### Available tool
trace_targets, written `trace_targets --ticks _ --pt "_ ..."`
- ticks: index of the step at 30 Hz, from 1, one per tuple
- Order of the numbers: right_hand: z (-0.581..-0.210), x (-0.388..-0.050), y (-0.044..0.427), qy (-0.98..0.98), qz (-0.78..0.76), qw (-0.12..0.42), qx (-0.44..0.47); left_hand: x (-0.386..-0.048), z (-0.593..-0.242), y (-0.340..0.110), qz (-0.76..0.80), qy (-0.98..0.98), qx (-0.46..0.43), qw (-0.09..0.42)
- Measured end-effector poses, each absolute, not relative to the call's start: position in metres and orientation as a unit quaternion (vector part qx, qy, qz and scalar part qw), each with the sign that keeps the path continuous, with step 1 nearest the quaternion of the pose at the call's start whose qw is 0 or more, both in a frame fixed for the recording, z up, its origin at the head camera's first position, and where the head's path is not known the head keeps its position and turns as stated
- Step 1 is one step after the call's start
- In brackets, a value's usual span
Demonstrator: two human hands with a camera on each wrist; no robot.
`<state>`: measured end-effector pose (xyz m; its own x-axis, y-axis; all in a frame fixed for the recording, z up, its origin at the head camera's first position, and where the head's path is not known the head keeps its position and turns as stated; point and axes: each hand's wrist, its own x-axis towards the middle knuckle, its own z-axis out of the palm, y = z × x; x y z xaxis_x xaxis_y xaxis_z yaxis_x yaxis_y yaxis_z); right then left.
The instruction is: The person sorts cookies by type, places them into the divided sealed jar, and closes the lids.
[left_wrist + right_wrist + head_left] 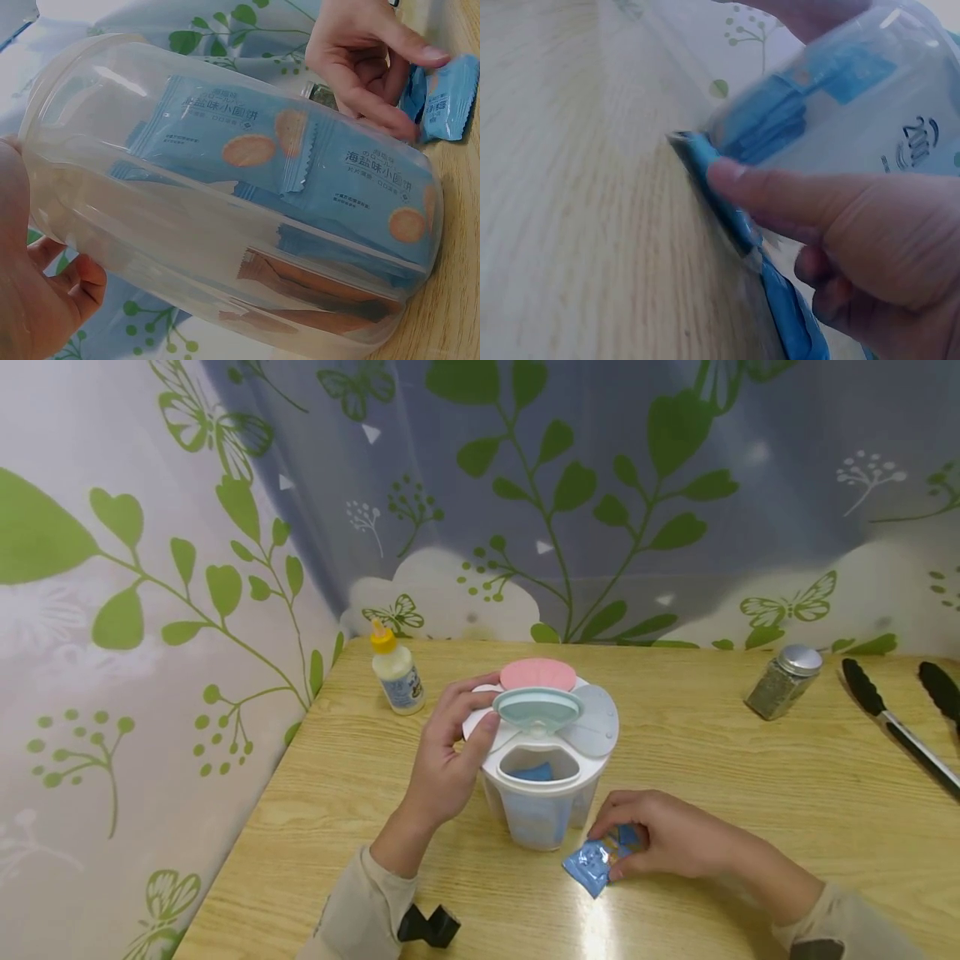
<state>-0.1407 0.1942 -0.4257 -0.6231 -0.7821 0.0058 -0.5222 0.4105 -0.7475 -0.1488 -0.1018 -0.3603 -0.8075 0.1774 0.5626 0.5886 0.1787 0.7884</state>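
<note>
A clear plastic container (536, 822) with a white lid stands on the table; its lid has pink, teal and grey flaps. The front opening is uncovered, with the teal flap (538, 708) raised behind it. My left hand (450, 752) grips the lid's left side, thumb and fingers close to the teal flap. Blue biscuit packets (225, 135) lie inside the container, along with a brown packet (322, 289) in another compartment. At the container's front right, my right hand (660, 835) pinches blue biscuit packets (588, 867) low over the table; whether they touch it I cannot tell.
A glue bottle (399, 677) with a yellow cap stands at the back left. A glass spice jar (783, 682) with a metal lid is at the back right, beside black-tipped tongs (900, 727). A patterned curtain (600, 485) hangs behind the wooden table (712, 752).
</note>
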Motion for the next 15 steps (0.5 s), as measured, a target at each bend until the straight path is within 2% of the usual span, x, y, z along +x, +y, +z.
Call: trace_targets --ticks 10,15 --pt "-0.4238 -0.1365 0.1893 0.85 -0.275 0.132 -0.43 -0.1486 -0.3599 -0.102 -0.585 -0.751 -0.253 0.174" --pt "-0.4243 -0.1347 0.1864 0.838 -0.267 0.089 -0.467 -0.1489 -0.36 -0.1021 -0.586 -0.748 -0.255 0.177"
